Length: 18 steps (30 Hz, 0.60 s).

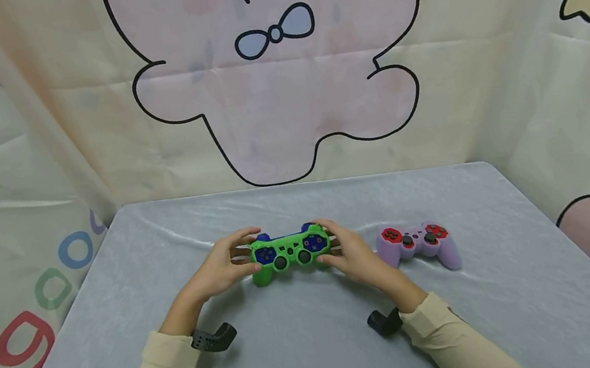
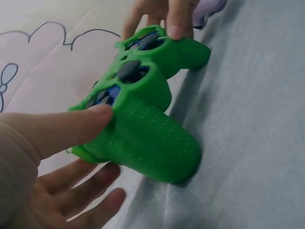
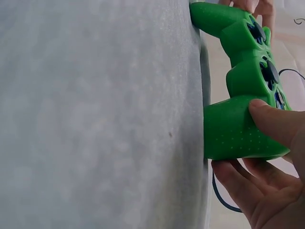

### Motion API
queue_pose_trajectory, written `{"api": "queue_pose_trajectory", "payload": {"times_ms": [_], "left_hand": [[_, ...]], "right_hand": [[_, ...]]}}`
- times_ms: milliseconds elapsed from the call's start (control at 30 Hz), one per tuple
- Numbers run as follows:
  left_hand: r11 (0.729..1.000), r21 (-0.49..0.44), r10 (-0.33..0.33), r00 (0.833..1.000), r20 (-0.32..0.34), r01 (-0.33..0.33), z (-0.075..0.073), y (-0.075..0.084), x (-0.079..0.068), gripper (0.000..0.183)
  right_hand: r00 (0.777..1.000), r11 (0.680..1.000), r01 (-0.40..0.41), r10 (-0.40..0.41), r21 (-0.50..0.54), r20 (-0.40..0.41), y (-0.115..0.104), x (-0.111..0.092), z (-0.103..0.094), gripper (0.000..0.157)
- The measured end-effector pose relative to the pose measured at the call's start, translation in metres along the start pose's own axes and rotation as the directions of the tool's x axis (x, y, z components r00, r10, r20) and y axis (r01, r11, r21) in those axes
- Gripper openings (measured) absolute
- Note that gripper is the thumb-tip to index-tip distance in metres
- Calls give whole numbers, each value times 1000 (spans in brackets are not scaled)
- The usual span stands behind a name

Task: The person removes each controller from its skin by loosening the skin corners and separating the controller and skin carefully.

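Note:
A green game controller [image 1: 291, 250] with blue button areas and dark thumbsticks is at the middle of the table, its grips toward the person. My left hand [image 1: 225, 266] holds its left end, thumb on the upper face and fingers spread behind and below. From the other side, my right hand [image 1: 354, 254] pinches the right end, thumb on top. Raised dots cover the grip of the controller [image 2: 152, 143] in the left wrist view. In the right wrist view the fingertips of the right hand [image 3: 271, 191] are beneath the grip's outer side.
A purple game controller [image 1: 447, 253] with red button areas lies just right of my right hand. Grey-blue cloth covers the table [image 1: 309, 349]. Behind it hangs a pale curtain [image 1: 282, 102] with a cartoon bear. Black wrist devices [image 1: 215, 338] project from both sleeves.

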<state>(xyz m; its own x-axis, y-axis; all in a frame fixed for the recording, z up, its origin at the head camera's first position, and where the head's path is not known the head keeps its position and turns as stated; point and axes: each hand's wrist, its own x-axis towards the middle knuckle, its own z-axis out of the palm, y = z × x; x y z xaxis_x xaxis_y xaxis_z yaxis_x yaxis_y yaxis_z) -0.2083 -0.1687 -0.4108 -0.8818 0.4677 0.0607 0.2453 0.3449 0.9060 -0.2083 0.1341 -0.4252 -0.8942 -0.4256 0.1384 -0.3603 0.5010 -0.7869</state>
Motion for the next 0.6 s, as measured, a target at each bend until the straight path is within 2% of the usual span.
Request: {"api": "queue_pose_trajectory", "payload": {"times_ms": [133, 333, 433, 600], "left_hand": [[996, 76, 54, 996, -66, -48, 4, 2, 2, 62], [965, 245, 123, 989, -85, -99, 10, 6, 1, 48], [968, 231, 120, 987, -107, -93, 13, 7, 1, 47], [988, 154, 50, 986, -162, -24, 13, 4, 3, 50]], "right_hand": [[999, 999, -34, 34, 0, -1, 0, 2, 1, 73], [998, 998, -58, 58, -7, -4, 0, 3, 1, 72], [998, 998, -65, 65, -8, -10, 1, 4, 1, 72], [996, 996, -84, 84, -1, -31, 2, 3, 2, 70]]}}
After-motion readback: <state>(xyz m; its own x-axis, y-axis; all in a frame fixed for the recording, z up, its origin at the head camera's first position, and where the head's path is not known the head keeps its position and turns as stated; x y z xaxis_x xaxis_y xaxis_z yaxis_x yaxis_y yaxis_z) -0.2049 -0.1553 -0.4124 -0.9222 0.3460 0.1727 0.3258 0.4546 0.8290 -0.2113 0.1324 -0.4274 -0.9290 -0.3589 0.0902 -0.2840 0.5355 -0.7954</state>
